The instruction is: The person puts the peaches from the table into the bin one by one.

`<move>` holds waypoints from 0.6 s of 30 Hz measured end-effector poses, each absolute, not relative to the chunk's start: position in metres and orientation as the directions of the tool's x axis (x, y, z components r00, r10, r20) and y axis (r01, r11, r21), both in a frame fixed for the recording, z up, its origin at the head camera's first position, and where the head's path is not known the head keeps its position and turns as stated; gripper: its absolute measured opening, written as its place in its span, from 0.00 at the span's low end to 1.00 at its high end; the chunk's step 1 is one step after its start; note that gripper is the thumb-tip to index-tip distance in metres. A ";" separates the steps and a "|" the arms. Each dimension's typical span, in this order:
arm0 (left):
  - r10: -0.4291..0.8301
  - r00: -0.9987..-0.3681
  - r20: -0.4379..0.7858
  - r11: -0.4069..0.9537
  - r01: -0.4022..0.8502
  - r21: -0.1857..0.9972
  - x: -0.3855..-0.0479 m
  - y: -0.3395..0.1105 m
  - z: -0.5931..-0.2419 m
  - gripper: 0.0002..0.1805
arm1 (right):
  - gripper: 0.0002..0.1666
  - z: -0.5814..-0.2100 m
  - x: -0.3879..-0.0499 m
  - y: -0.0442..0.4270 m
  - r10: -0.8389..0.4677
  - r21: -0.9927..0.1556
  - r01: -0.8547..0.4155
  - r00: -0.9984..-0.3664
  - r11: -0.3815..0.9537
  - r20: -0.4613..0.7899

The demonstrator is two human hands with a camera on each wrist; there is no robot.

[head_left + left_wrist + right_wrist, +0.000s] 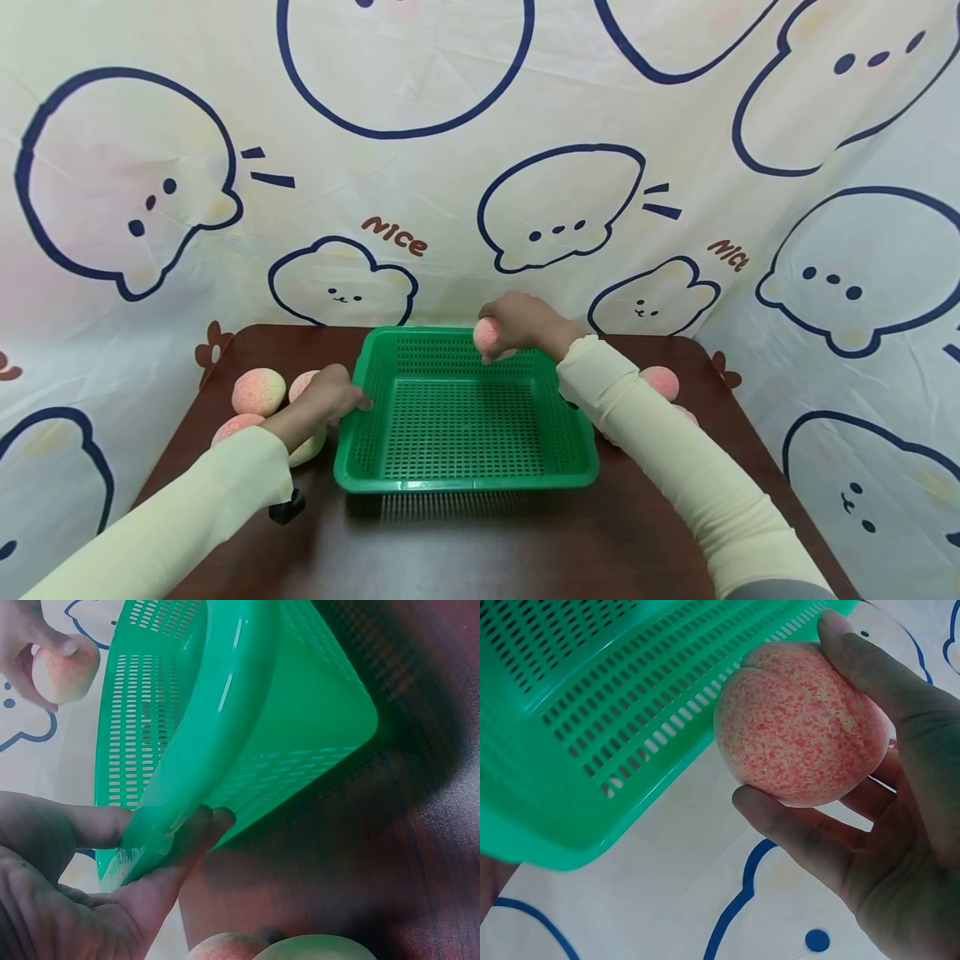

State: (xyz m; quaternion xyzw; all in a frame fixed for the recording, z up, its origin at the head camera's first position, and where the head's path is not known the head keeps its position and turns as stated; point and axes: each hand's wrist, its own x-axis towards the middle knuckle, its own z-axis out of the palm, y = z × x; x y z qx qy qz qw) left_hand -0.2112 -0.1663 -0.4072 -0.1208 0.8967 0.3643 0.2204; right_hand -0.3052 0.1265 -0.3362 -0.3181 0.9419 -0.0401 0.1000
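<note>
A green plastic basket (465,483) with slotted walls and a perforated floor stands on the dark table; no items show inside it. My left hand (330,396) grips its left rim, with thumb and fingers on either side of the rim (225,697) in the left wrist view. Above the basket's far edge, my right hand (521,321) holds a pink speckled peach (802,724) between thumb and fingers. The same peach (67,669) appears at upper left in the left wrist view, raised clear of the basket.
Several pink and pale-green peaches (258,392) lie left of the basket, partly behind the left hand. On the right, more peaches (660,382) sit partly behind the right forearm. A printed cloth (450,208) hangs behind the brown table (480,550).
</note>
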 end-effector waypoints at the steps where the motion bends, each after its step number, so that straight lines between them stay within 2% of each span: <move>1: -0.056 -0.873 -0.485 0.705 -0.378 0.600 -0.212 -0.166 -0.407 0.18 | 0.33 -0.336 -0.305 0.124 -0.608 -0.148 -0.590 -0.777 0.794 -0.164; 18: -0.053 -0.867 -0.495 0.703 -0.385 0.598 -0.214 -0.165 -0.409 0.21 | 0.32 -0.350 -0.305 0.088 -0.602 -0.147 -0.584 -0.779 0.799 -0.176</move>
